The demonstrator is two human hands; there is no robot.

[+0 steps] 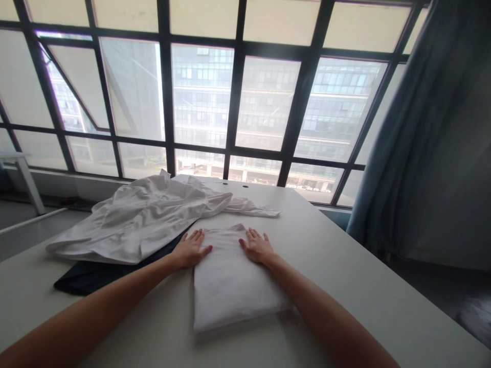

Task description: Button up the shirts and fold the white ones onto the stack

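An office-like room: white desk with dark round fittings, black-framed window wall, multi-storey building outside.

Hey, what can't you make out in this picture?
All in the head view:
Folded white garment: inner layers hidden by its top layer; part of its right edge hidden behind the right forearm.
Navy cloth: mostly hidden under the rumpled white garment.
Far-left table: cut off by the left edge.
Lower-right object: too blurred to identify.
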